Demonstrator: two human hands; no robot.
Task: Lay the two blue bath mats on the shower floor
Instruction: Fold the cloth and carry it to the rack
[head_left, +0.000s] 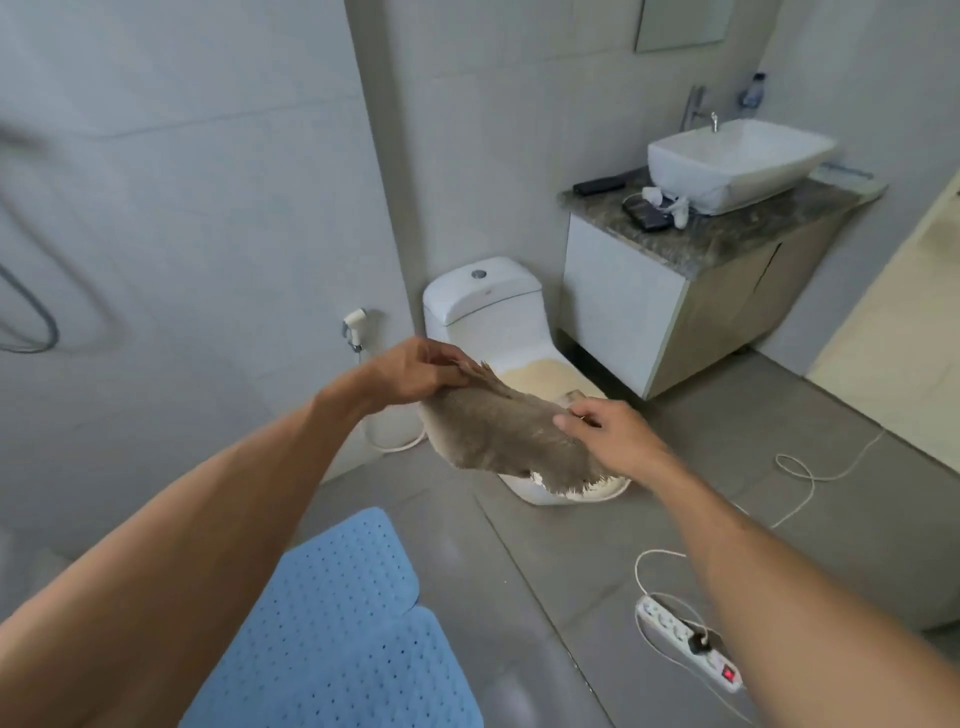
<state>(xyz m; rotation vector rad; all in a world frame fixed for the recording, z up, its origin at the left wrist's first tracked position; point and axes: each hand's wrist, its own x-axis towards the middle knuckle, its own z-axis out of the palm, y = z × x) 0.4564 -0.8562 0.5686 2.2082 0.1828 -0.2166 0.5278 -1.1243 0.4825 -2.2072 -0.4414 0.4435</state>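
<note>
Two blue bath mats (332, 623) sit at six o'clock on the grey tile floor (519, 571), perforated, flat, one edge butting the other, so I judge the laying largely done. Up at twelve o'clock from them both hands are on a brown fringed cloth (498, 431) held in the air in front of the toilet (488, 301): left hand (415, 371) pinching its far upper corner, right hand (608, 431) closed on the near edge, the cloth sagging between. For me the step in hand is clearing this cloth, and I'd keep both pinches firm and the span taut so the fringe doesn't drag across the toilet seat. Watch the three-to-four o'clock side: a white power strip (685, 642) and its loose white cable (800, 483) lie on the floor there, near the mats. I'd set the cloth down well apart from that strip, then check that the mats lie flat.
</note>
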